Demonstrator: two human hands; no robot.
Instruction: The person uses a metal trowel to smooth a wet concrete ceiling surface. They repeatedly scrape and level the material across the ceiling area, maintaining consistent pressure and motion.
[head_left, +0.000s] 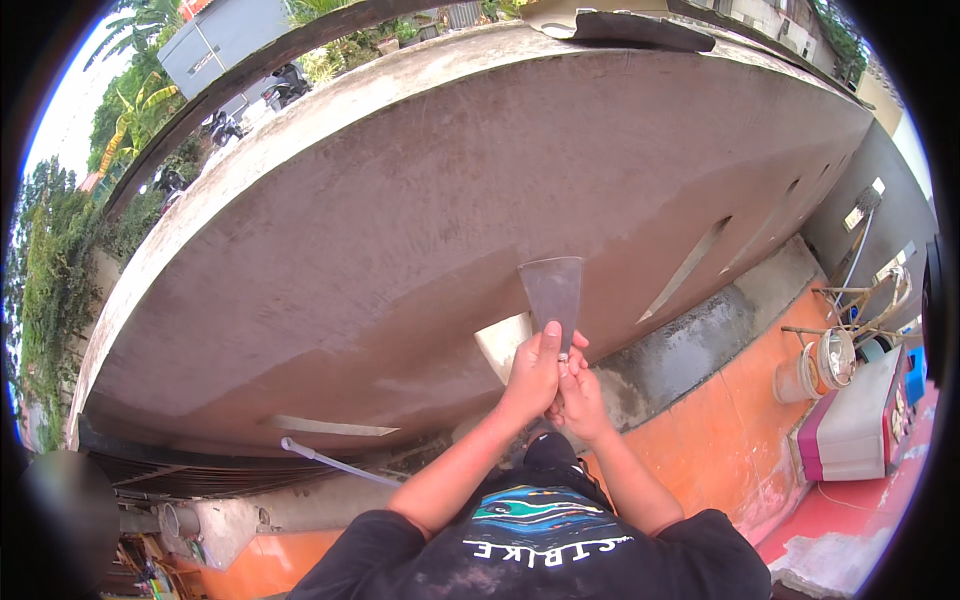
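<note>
Both hands clasped on trowel (553,290) handle: left hand (533,368) grip closed above, right hand (580,398) grip closed below. Blade flat against grey plastered wall (420,220).

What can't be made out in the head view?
- Trowel handle: hidden inside the left hand and right hand.
- Right hand's palm side: covered by the left hand.
- Lower left corner: blurred patch.
- Items by the white box: too small, bent by the rim.

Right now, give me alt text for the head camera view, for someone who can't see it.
Both hands, left hand and right hand, grip a flat trowel against a grey plastered wall. Orange floor lies below, with a white bucket at right.
</note>
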